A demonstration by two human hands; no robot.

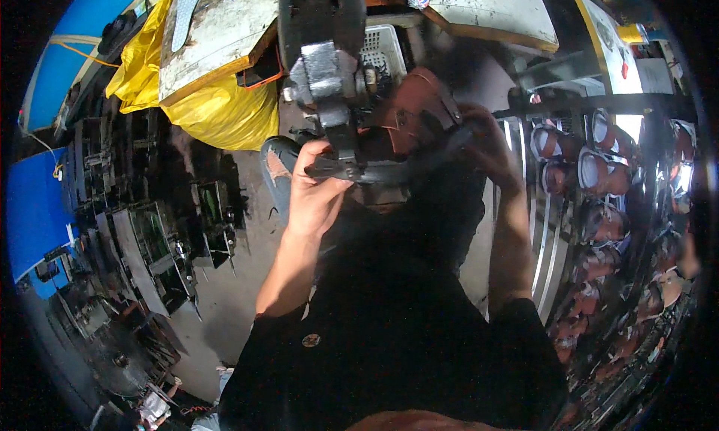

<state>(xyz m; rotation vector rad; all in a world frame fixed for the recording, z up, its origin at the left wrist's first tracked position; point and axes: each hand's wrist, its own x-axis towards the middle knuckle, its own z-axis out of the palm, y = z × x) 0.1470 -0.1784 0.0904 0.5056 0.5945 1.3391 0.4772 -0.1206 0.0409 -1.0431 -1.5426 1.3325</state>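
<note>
A reddish-brown leather sandal with a thick black sole is held sideways in front of my body. At the sole's left end, my left hand is closed, fingers and thumb around the edge. My right hand grips the other end; it lies in shadow and its fingers are partly hidden. Just above the sandal stands a dark machine head with a worn, shiny metal part. Its narrow lower end comes down to the sole near my left fingers, and I cannot make out whether they touch.
Worn white tabletops flank the machine, with a white plastic basket behind it. A yellow bag bulges under the left table. Racks of brown sandals line the right. Dark metal frames stand at left.
</note>
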